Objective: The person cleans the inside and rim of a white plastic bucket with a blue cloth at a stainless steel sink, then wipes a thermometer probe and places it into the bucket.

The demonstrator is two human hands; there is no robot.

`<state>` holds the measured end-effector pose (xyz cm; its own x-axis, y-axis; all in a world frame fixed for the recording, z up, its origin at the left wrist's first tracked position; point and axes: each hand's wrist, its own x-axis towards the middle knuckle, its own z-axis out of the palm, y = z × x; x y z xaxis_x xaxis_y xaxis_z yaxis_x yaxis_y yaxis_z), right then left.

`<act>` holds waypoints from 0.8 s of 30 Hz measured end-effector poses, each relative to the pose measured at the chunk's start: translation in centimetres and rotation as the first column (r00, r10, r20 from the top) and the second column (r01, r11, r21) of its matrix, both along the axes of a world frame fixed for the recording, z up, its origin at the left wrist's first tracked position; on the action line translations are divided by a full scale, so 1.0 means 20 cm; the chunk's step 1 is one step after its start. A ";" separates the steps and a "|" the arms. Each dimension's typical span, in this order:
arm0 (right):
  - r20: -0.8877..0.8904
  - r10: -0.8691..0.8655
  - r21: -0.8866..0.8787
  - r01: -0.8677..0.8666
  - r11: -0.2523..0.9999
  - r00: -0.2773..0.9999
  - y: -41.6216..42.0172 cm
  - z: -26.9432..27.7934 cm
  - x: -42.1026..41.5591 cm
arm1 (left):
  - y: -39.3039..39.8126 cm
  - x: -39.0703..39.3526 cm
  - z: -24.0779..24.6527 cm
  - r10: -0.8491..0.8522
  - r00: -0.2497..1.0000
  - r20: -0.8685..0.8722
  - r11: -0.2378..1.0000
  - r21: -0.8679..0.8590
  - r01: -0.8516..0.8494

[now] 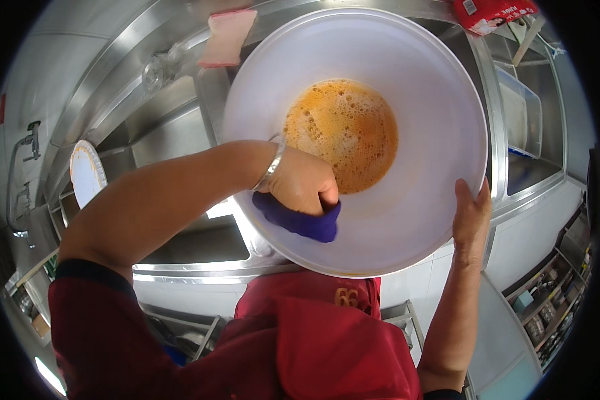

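A large white plastic basin [432, 120] fills the middle of the view, over a stainless-steel sink. Frothy orange-brown liquid [342, 135] with many bubbles lies in its bottom. My left hand [302, 181], with a silver bangle at the wrist, reaches inside the basin from the left. Bunched in its fingers is a purple cloth [300, 220], against the near inner wall beside the liquid. At the right side of the rim, my right hand [472, 217] grips the basin, thumb inside and the other fingers mostly hidden behind the wall.
A pale cloth with pink edges [228, 39] lies on the sink ledge at the back. To the left are a white plate-like piece with orange smears [86, 172] and a tap [33, 142]. A red packet [495, 15] and a clear plastic container [517, 110] are at the right.
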<state>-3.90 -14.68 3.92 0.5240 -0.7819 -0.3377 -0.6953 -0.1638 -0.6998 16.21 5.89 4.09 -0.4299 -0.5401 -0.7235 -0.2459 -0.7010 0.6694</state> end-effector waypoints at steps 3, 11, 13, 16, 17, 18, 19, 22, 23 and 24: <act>-0.020 -0.007 0.000 0.007 1.000 1.000 -0.02 0.01 0.01 | 0.00 -0.03 0.01 0.303 0.920 -0.249 0.952 0.039 -0.303; 0.032 0.018 0.002 -0.018 1.000 0.999 -0.08 0.00 0.00 | 0.02 -0.10 0.03 0.818 0.423 -0.390 0.575 0.531 -0.622; 0.034 0.046 0.020 -0.047 0.999 0.998 -0.08 -0.02 -0.01 | 0.05 -0.12 -0.06 0.808 0.224 -0.545 0.569 0.622 -0.538; 0.039 0.013 0.024 -0.014 1.000 0.999 -0.06 0.01 0.00 | 0.06 -0.18 -0.14 0.720 0.475 -0.506 0.682 0.388 -0.620; 0.038 0.007 0.039 -0.008 0.999 0.999 -0.06 0.01 0.01 | 0.06 -0.21 -0.14 0.666 0.629 -0.401 0.738 0.238 -0.631; 0.039 0.002 0.053 -0.004 0.999 0.999 -0.06 0.01 0.01 | 0.04 -0.24 -0.14 0.695 0.508 -0.509 0.698 0.305 -0.648; 0.039 -0.004 0.067 0.001 0.998 0.999 -0.06 0.00 0.01 | 0.02 -0.26 -0.16 0.631 0.592 -0.502 0.753 0.212 -0.623; 0.065 -0.008 0.078 0.003 0.997 0.998 -0.06 -0.01 0.01 | -0.06 -0.31 -0.23 0.423 0.842 -0.335 0.893 -0.005 -0.450; 0.055 -0.015 0.077 0.011 0.997 0.998 -0.05 -0.01 0.01 | -0.08 -0.34 -0.24 0.410 0.866 -0.286 0.901 -0.022 -0.434; 0.042 -0.026 0.074 0.023 0.997 0.999 -0.05 -0.01 0.01 | -0.11 -0.38 -0.26 0.391 0.888 -0.241 0.910 -0.040 -0.412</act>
